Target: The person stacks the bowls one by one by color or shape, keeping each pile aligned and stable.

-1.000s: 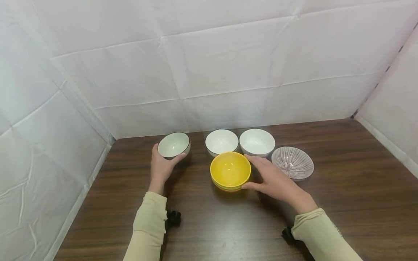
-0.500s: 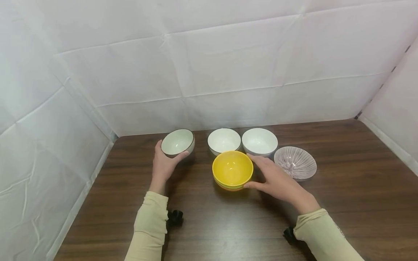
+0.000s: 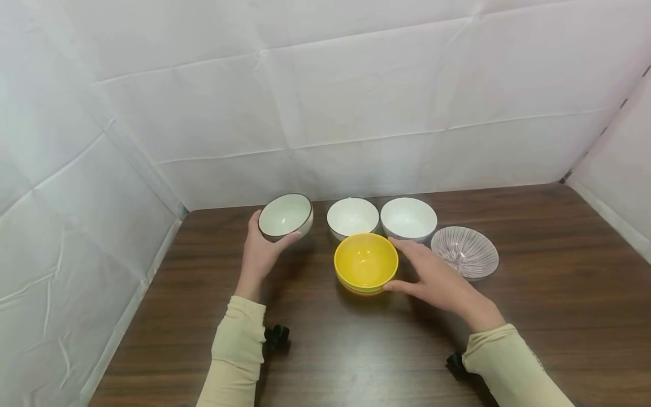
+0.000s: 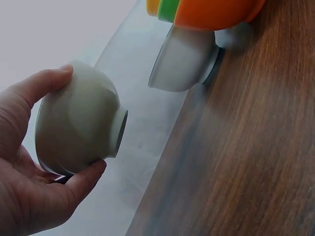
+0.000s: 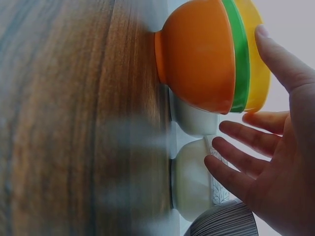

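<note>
My left hand [image 3: 261, 257] grips a pale green-white bowl [image 3: 286, 216] with a dark rim, thumb on its near side. The left wrist view shows this bowl [image 4: 81, 118] lifted off the table, its foot in the air. At the middle of the table a yellow bowl [image 3: 366, 260] tops a nested stack with a green bowl [image 5: 238, 64] and an orange bowl [image 5: 197, 54]. My right hand [image 3: 439, 280] holds the yellow bowl's right side between thumb and index finger. Its other fingers [image 5: 236, 172] stretch out below, away from the stack.
Two white bowls stand behind the stack, a left one [image 3: 353, 216] and a right one [image 3: 408, 216]. A shallow striped bowl [image 3: 465, 251] lies right of them, close by my right hand. White sheeting [image 3: 366, 102] walls the back and sides of the brown wooden table [image 3: 346, 350].
My left hand has raised the pale bowl and brought it a little to the right. The right hand and the yellow bowl keep their place while the view shifts slightly.
</note>
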